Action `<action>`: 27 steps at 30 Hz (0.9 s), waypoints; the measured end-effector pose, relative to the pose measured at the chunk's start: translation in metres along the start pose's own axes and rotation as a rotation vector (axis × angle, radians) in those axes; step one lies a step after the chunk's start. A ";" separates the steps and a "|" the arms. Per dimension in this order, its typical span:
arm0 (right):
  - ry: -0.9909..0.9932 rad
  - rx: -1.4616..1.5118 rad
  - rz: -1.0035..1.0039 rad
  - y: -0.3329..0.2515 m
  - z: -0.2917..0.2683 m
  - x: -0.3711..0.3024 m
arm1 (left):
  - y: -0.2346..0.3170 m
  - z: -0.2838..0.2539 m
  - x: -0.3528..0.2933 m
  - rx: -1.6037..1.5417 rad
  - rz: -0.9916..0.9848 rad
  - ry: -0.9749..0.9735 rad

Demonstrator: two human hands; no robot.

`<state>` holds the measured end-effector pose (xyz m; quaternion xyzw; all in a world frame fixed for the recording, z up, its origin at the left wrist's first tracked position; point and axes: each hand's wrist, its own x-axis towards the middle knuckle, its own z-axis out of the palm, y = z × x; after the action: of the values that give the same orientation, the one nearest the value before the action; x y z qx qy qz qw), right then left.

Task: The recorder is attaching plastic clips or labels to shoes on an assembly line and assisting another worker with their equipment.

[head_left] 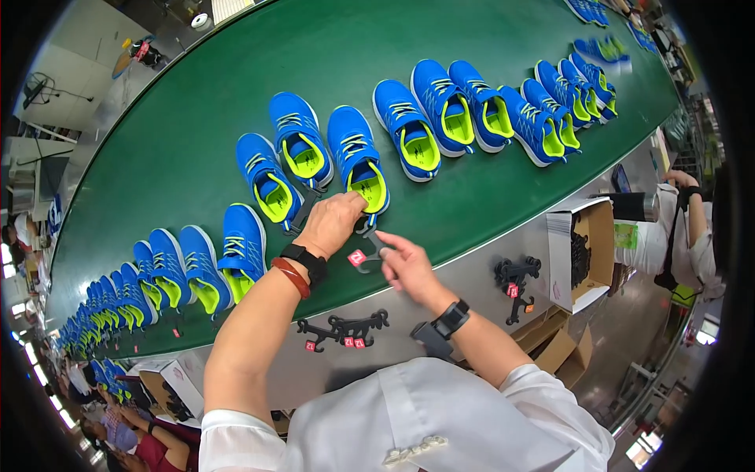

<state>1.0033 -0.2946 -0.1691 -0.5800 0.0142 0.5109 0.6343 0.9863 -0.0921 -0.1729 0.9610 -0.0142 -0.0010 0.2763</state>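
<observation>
A blue sports shoe [351,134] with a lime-green lining lies on the green belt, its heel toward me. My left hand [334,224] is closed at that heel, fingertips at the collar's edge. From the heel hangs a black plastic shoe hanger [372,245] carrying a small red tag [357,258]. My right hand [409,267] pinches the hanger's side, thumb and forefinger close together. Just left lie two more blue shoes, one farther away [301,134] and one nearer [269,181], with dark hanger pieces at their heels, partly behind my left hand.
Rows of blue shoes run along the green belt [197,134] on both sides. Bunches of black hangers [354,326] lie on the metal ledge, with another hanger bunch [517,279] farther right. An open carton [590,256] of hangers stands at right. Other people work at both sides.
</observation>
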 end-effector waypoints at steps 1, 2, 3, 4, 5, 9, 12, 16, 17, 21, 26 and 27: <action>0.006 -0.032 0.059 -0.008 -0.007 0.003 | 0.001 -0.003 0.000 0.058 -0.010 -0.014; 0.001 0.023 0.066 -0.015 -0.013 0.007 | 0.004 -0.005 0.001 0.131 0.030 -0.016; -0.013 -0.035 0.066 -0.023 -0.021 0.010 | 0.010 -0.005 -0.002 0.163 0.054 0.011; -0.025 -0.028 0.023 -0.030 -0.025 0.010 | 0.016 -0.006 -0.005 0.162 0.098 -0.008; -0.009 -0.026 0.015 -0.037 -0.029 0.011 | 0.021 -0.006 -0.007 0.161 0.143 -0.029; -0.072 -0.463 -0.033 -0.069 -0.037 0.014 | 0.034 -0.001 -0.013 0.094 0.111 -0.044; 0.228 -1.039 -0.725 -0.099 -0.056 0.025 | 0.034 0.002 -0.015 0.124 0.004 -0.091; 0.125 -1.522 -0.776 -0.118 -0.079 0.054 | 0.036 0.000 -0.027 0.103 -0.064 -0.048; 0.070 -1.556 -0.848 -0.118 -0.081 0.062 | 0.036 -0.001 -0.030 0.029 -0.094 0.015; -0.128 -1.732 -0.778 -0.125 -0.087 0.075 | 0.042 0.003 -0.028 -0.137 -0.244 0.101; -0.211 -1.855 -0.987 -0.133 -0.069 0.058 | 0.046 0.010 -0.024 -0.208 -0.303 0.149; -0.214 -1.872 -0.969 -0.135 -0.065 0.055 | 0.046 0.011 -0.024 -0.203 -0.310 0.146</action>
<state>1.1566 -0.2827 -0.1267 -0.7332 -0.6740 0.0592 0.0686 0.9613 -0.1365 -0.1580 0.9163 0.1542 0.0247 0.3687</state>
